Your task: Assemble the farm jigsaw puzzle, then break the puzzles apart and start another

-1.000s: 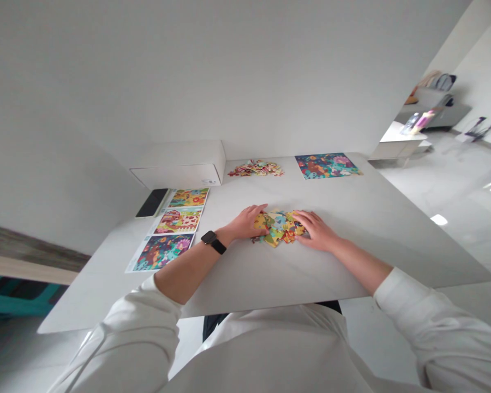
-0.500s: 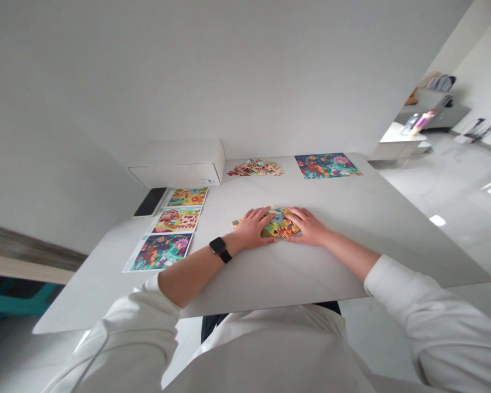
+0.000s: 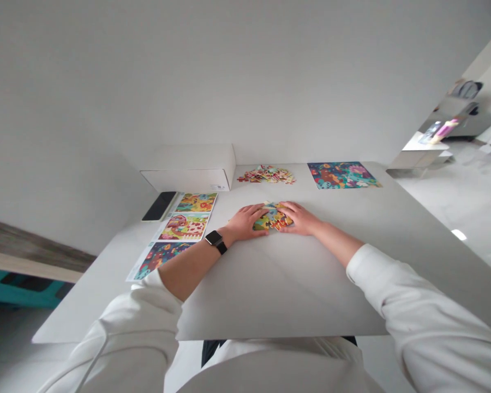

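Note:
A low heap of yellow and multicoloured jigsaw puzzle pieces lies on the white table, framed by both my hands. My left hand rests against its left side, fingers along the far edge and thumb stretched out at the near edge. On the opposite side my right hand touches the heap the same way, fingers and thumb apart. Some pieces are hidden beneath the fingers. Further back, next to the wall, is a second pile of reddish and cream puzzle pieces.
A white box stands at the back left. In front of it lie a phone and a printed sheet with three pictures, partly covered by my left arm. A colourful sea picture lies at the back right of the table.
Both hands have shifted slightly left and towards the back of the table, with the heap between them. The camera view has also turned a little.

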A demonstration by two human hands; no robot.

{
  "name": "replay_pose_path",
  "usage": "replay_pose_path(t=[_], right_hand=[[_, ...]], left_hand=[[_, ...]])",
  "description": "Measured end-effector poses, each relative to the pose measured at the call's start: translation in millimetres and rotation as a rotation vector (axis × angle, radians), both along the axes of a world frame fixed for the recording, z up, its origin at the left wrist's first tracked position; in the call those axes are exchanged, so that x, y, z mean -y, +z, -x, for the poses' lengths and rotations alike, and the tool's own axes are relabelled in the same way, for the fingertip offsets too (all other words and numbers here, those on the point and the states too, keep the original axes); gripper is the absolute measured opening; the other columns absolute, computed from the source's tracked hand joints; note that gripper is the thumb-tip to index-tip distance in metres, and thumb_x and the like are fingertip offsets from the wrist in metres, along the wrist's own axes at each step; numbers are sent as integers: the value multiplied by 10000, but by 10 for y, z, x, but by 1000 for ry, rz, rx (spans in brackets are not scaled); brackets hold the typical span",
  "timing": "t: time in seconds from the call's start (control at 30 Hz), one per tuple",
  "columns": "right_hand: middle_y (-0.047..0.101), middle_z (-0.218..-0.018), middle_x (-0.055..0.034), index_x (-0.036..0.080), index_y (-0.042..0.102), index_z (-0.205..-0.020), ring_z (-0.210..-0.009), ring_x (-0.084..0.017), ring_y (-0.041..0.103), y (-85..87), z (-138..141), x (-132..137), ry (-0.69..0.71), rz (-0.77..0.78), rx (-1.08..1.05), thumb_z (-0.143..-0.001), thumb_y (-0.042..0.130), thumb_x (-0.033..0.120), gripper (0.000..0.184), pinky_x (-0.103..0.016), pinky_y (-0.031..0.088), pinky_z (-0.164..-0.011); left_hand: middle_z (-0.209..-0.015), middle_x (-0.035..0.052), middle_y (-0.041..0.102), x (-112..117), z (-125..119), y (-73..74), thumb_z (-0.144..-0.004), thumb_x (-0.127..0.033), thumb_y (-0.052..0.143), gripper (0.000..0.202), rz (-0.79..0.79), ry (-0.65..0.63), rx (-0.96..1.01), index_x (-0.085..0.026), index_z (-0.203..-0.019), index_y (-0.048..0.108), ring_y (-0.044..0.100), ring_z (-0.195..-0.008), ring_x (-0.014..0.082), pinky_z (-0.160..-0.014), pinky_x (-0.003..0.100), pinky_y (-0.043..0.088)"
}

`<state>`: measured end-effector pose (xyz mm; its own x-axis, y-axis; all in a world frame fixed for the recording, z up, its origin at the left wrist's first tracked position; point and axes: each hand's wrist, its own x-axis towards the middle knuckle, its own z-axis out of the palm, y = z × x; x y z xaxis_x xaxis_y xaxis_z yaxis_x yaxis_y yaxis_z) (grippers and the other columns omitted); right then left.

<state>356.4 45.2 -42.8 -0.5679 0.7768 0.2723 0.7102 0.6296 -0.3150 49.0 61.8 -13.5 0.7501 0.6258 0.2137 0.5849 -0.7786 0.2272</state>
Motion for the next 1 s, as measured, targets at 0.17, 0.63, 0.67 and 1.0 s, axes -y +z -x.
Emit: replay_pose_path(t=[0.17, 0.63, 0.67, 1.0], right_hand=[[478, -1663, -202, 217, 553, -1602, -1535, -420, 455, -68, 215, -451, 35, -27, -33, -879, 729, 747, 913, -604, 379, -1284], [495, -1646, -230, 185, 581, -1573, -1531, -434, 456, -70, 648, -1218, 117, -29, -34, -896, 730, 722, 877, -632, 383, -1266], [499, -1643, -227, 189, 586, -1569, -1531, -434, 455, -69, 665, -1246, 123, -27, -34, -891, 736, 722, 876, -632, 380, -1268], [516, -1641, -175, 251, 517, -1621, -1509, -393, 498, -16, 607, -1192, 90, -17, -120, -880, 798, 616, 873, -603, 417, -1260]], left_hand=[[-1682, 174, 472, -361, 226, -16, -905, -683, 722, 869, 18, 2, 20, -218, -1609, 515, 479, -1526, 362, -1288, 519, 364], [-1628, 197, 521, -1107, 785, -21, -906, -611, 743, 789, 35, -12, 60, -198, -1555, 572, 482, -1509, 379, -1284, 546, 356], [-1622, 196, 529, -1135, 809, -8, -902, -610, 750, 785, 39, -22, 61, -201, -1550, 578, 490, -1503, 379, -1282, 545, 359], [-1662, 206, 481, -939, 816, -16, -957, -622, 701, 787, -25, -17, 49, -206, -1599, 516, 449, -1542, 381, -1287, 584, 364]])
